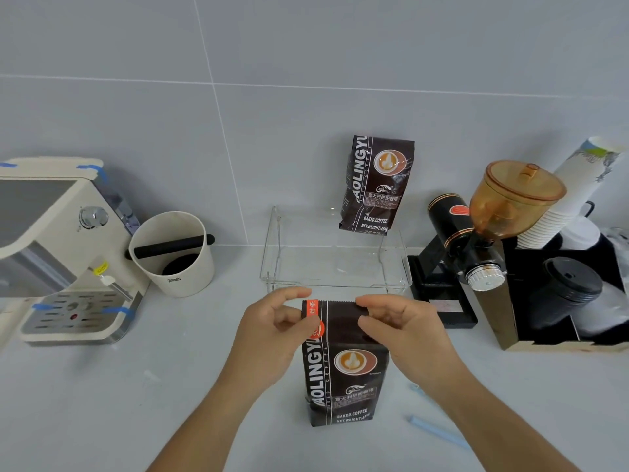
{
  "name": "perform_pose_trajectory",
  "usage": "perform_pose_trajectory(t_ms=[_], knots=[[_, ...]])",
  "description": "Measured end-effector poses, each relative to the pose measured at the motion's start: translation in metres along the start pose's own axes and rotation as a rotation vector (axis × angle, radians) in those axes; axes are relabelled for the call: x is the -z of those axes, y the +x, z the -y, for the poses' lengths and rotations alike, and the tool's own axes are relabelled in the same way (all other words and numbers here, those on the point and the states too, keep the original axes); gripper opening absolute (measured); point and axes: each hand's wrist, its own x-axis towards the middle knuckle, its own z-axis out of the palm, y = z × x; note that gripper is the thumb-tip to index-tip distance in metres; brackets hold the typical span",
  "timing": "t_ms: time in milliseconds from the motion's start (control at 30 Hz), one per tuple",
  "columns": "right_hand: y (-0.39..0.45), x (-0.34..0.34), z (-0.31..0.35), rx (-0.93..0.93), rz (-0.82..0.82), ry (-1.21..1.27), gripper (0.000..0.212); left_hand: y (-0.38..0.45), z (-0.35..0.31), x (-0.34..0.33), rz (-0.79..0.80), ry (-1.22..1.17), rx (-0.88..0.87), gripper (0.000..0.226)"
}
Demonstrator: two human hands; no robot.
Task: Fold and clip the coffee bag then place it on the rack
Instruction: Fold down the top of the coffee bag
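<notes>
The bag (343, 366) stands upright on the counter (136, 403), at 6 o'clock from the rack (335, 267). Left hand (272, 332) and right hand (401, 328) pinch its top corners. The foil looks stiff and likely creases cleanly; grip the flattened top edge.

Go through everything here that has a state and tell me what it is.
Coffee bag: upright on the counter, top pinched by both hands, unclipped.
Left hand: gripping the top corner.
Right hand: gripping the other corner.
Second bag: standing on the clear rack.
Grinder hopper: lid on.
</notes>
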Motion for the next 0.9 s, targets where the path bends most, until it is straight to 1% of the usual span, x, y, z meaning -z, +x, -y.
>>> perform_pose_trajectory(t_ms=[67,133,233,333,433,533,633,700,800,833,900], knots=[[-0.001,0.001,-0.002,0.036,0.020,-0.089,0.042,-0.001,-0.001,0.002,0.030,0.157,-0.086,0.037],[-0.001,0.002,-0.004,0.063,0.013,-0.212,0.040,-0.002,-0.001,0.004,0.014,0.302,-0.162,0.040],[-0.001,0.003,-0.005,0.128,0.006,-0.386,0.030,-0.001,-0.004,0.008,0.032,0.400,-0.221,0.031],[-0.001,0.002,-0.002,0.176,0.020,-0.488,0.021,0.000,-0.004,0.010,0.065,0.473,-0.269,0.022],[0.000,0.003,-0.001,0.197,0.027,-0.534,0.012,0.000,-0.002,0.010,0.066,0.561,-0.338,0.008],[-0.002,0.005,0.001,0.198,0.046,-0.521,0.008,0.003,0.001,0.012,0.056,0.613,-0.391,0.005],[-0.004,0.006,0.000,0.236,0.056,-0.507,0.010,0.005,0.004,0.014,0.068,0.577,-0.377,0.007],[-0.004,0.007,0.002,0.240,0.070,-0.491,0.015,0.006,0.006,0.013,0.090,0.506,-0.332,0.006],[-0.003,0.007,0.001,0.191,0.105,-0.431,0.033,0.007,0.011,0.013,0.142,0.306,-0.164,0.008],[-0.002,0.006,0.000,0.141,0.114,-0.381,0.033,0.008,0.012,0.013,0.151,0.223,-0.095,0.008],[-0.001,0.004,-0.002,0.047,0.117,-0.250,0.026,0.007,0.013,0.011,0.147,0.056,0.027,0.007]])
